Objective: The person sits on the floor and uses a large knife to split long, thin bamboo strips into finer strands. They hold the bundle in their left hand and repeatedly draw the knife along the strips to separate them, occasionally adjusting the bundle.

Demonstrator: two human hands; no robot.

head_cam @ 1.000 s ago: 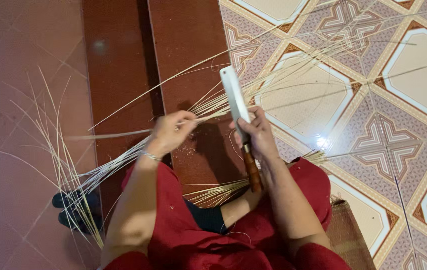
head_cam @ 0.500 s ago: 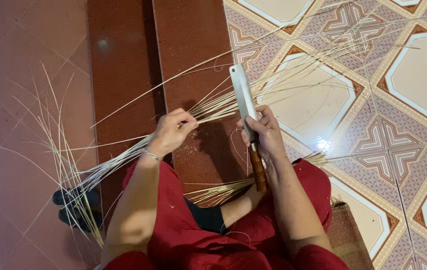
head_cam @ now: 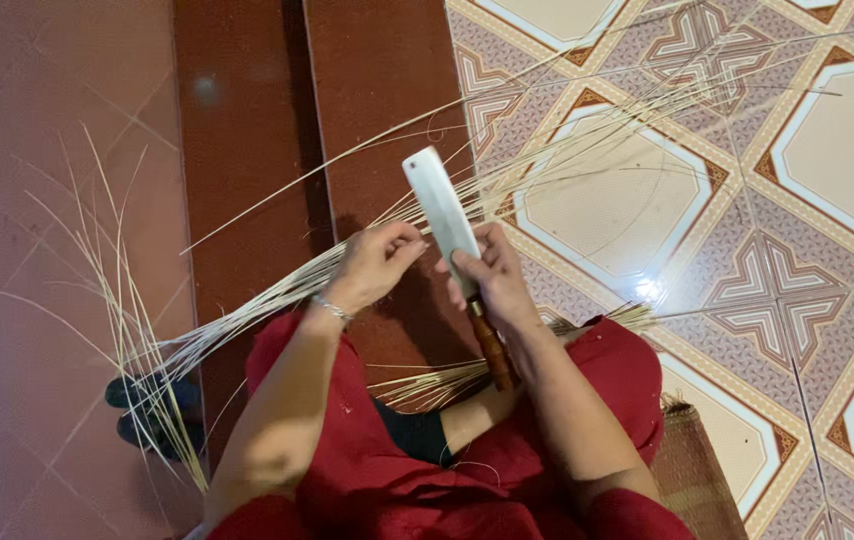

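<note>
My right hand (head_cam: pixel 492 278) grips a cleaver (head_cam: pixel 440 208) with a broad pale blade pointing away from me and a brown wooden handle (head_cam: pixel 492 345) running back under my wrist. My left hand (head_cam: pixel 375 263) pinches thin straw-coloured strips (head_cam: pixel 277 295) just left of the blade, fingertips close to the metal. The long bundle of strips lies slanted across my lap, fanning out at the lower left (head_cam: pixel 137 350) and at the upper right (head_cam: pixel 607 150). I sit in red clothing (head_cam: pixel 387 470) with a bracelet on my left wrist.
Dark red steps (head_cam: pixel 247 150) run up the middle. Patterned floor tiles (head_cam: pixel 797 260) fill the right side, plain reddish tiles (head_cam: pixel 37 120) the left. Black sandals (head_cam: pixel 142 410) lie at lower left. A woven mat edge (head_cam: pixel 697 470) shows by my right thigh. More short strips (head_cam: pixel 427 385) rest on my lap.
Both hands have drawn closer together around the blade. The left hand moved right along the strips toward the cleaver, and the blade tilted slightly.
</note>
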